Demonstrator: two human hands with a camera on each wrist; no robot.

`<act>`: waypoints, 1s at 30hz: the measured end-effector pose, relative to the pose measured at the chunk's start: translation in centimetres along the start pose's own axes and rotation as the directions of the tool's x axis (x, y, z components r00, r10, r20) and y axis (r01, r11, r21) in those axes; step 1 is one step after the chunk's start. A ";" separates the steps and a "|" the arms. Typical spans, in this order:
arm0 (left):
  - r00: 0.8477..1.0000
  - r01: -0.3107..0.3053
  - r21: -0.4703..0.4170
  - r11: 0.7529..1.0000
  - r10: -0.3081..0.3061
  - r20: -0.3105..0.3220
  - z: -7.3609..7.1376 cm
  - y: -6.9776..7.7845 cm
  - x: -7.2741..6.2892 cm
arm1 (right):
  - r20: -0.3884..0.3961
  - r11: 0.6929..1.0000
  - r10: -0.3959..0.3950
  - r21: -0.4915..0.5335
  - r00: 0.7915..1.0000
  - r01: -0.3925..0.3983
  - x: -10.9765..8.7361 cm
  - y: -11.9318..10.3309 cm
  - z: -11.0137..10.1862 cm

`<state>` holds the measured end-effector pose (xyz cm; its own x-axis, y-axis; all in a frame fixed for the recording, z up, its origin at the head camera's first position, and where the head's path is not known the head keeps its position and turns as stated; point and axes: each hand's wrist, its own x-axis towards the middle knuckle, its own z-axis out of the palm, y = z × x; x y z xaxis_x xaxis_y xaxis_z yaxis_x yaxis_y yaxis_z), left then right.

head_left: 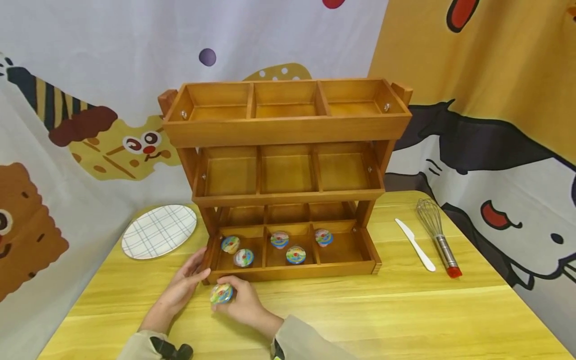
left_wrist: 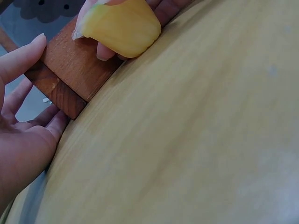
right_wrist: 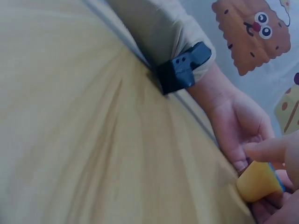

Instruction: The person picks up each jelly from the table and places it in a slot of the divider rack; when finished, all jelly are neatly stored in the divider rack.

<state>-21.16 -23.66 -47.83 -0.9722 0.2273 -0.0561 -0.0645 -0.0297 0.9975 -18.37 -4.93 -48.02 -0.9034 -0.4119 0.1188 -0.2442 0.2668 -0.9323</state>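
Note:
My right hand [head_left: 243,302] pinches a yellow jelly cup [head_left: 221,294] with a colourful printed lid, just in front of the rack's lower left corner. In the left wrist view, the cup's yellow side [left_wrist: 126,28] shows close to the tabletop. At the left end of the three-tier wooden rack [head_left: 288,131], my left hand [head_left: 180,287] grips the bottom tray's corner, thumb on the front edge and fingers round the side. Several jelly cups lie in the bottom tray: two in the left compartment, two in the middle [head_left: 295,255] and one in the right [head_left: 323,237].
A white plate with a grid pattern [head_left: 159,231] lies left of the rack. To the right are a white plastic knife [head_left: 416,245] and a whisk [head_left: 438,237] with a red handle end. Printed curtains hang behind the wooden table [head_left: 405,315].

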 end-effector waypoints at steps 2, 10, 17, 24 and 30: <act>1.000 0.006 0.001 1.000 -0.006 -0.002 -0.1 0.0 0.0 | 0.010 0.999 0.036 0.020 0.999 -0.037 0.1 -0.2 0.2; 1.000 -0.001 -0.015 1.000 0.001 0.005 0.0 0.1 -0.2 | 0.078 0.986 0.127 0.097 0.989 -0.135 -1.5 -1.4 -0.8; 1.000 0.009 0.000 1.000 -0.009 -0.017 0.2 -0.1 -0.2 | 0.105 0.994 0.045 0.093 0.993 -0.055 -4.8 -2.9 -7.5; 1.000 -0.020 -0.030 0.999 0.019 -0.013 -0.1 -0.4 -0.3 | 0.000 0.999 -0.030 0.025 1.000 0.030 -6.4 -2.3 -16.4; 1.000 0.000 -0.013 1.000 0.000 -0.025 0.2 -0.2 -0.2 | -0.074 0.994 0.036 -0.099 0.997 -0.043 -6.5 -0.7 -22.2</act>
<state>-20.91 -23.52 -47.98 -0.9776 0.2025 -0.0571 -0.0671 -0.0425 0.9968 -20.12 16.86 -40.54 -0.9351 -0.3368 0.1102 -0.2387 0.3690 -0.8982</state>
